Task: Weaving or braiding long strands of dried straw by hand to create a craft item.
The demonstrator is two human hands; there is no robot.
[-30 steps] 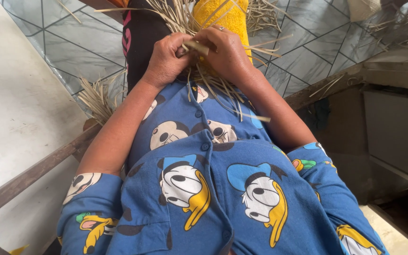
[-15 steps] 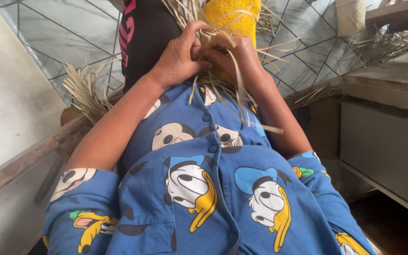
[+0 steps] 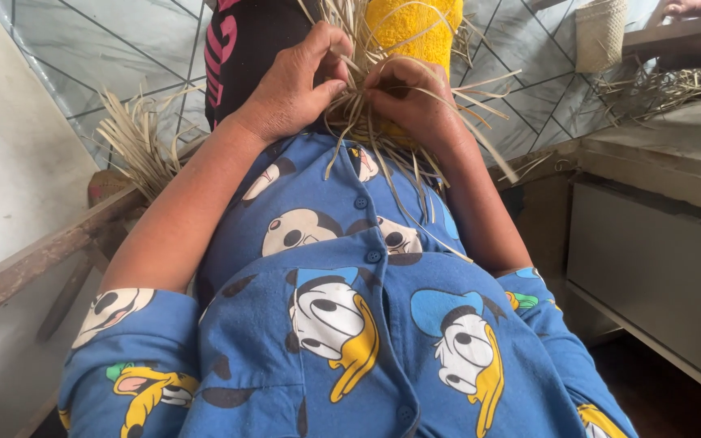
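Straw strands (image 3: 367, 122), pale and flat, bunch between my two hands just above my lap, at the top middle of the head view. My left hand (image 3: 294, 85) closes over the bunch from the left, thumb pressed against the fingers with several strands pinched between them. My right hand (image 3: 415, 101) curls shut around the same bunch from the right, its fingertips tucked in among the strands. I judge the material light, dry and springy: loose ends fan out stiffly rather than droop, and thin ones bend in long arcs over my right wrist. It likely creases or splits if folded hard, so the best hold is close to the crossing point, where the strands are packed, not at the free tips.

A yellow woven piece (image 3: 415, 28) rises just behind the bunch, its top cut off by the frame. A black garment with pink markings (image 3: 241, 49) lies to its left. My blue cartoon-print shirt (image 3: 342, 324) fills the foreground. More strands (image 3: 135, 142) lie by a wooden rail (image 3: 34, 259) at left; a small woven basket (image 3: 600, 32) and loose straw (image 3: 659, 85) sit on a ledge at upper right.

Hidden: the crossing point itself, covered by my fingers, and whether the strands join the yellow piece.
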